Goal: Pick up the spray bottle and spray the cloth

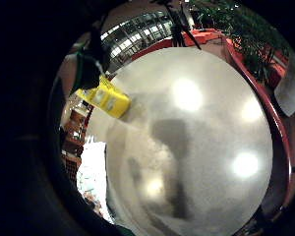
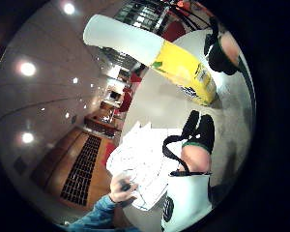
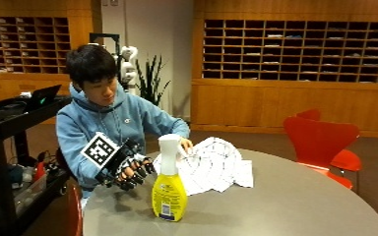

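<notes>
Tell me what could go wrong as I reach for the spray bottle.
The spray bottle stands upright, tall and narrow, near the table edge; a sideways knock from the gloved right hand, close beside it with no grip yet, could tip it. Its nozzle may not face the cloth, so spray could miss.

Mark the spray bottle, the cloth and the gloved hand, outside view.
spray bottle (image 3: 169,196): outside view, yellow body.
cloth (image 3: 212,167): outside view, middle of the white checked fabric.
gloved right hand (image 3: 129,172): outside view, knuckles, beside the bottle and not touching it.
</notes>
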Tool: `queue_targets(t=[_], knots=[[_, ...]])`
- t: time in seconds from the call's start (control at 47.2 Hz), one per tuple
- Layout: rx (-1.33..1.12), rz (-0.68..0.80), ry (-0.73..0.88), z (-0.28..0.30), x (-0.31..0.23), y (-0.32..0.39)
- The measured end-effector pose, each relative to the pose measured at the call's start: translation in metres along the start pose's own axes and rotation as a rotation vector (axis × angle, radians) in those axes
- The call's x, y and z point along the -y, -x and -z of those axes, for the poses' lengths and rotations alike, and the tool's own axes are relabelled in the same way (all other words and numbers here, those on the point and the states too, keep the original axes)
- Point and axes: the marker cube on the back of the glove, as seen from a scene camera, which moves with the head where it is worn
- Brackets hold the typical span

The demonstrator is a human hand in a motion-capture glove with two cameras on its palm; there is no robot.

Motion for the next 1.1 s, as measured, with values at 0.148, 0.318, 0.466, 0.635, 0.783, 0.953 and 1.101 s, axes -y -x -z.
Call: queue_targets(t=[0.148, 0.318, 0.466, 0.635, 0.783, 0.953, 1.101], knots=[[0.002, 0.132, 0.032, 0.002, -0.003, -0.005], [-0.005, 0.129, 0.106, 0.006, -0.011, -0.006], [-0.02, 0.048, 0.075, 0.003, -0.006, -0.002], [-0.021, 0.142, 0.105, 0.003, -0.011, -0.006], [-0.021, 0.025, 0.078, 0.003, -0.007, -0.002], [-0.005, 0.111, 0.008, 0.008, -0.005, -0.009], [0.029, -0.008, -0.077, 0.02, 0.003, -0.016]])
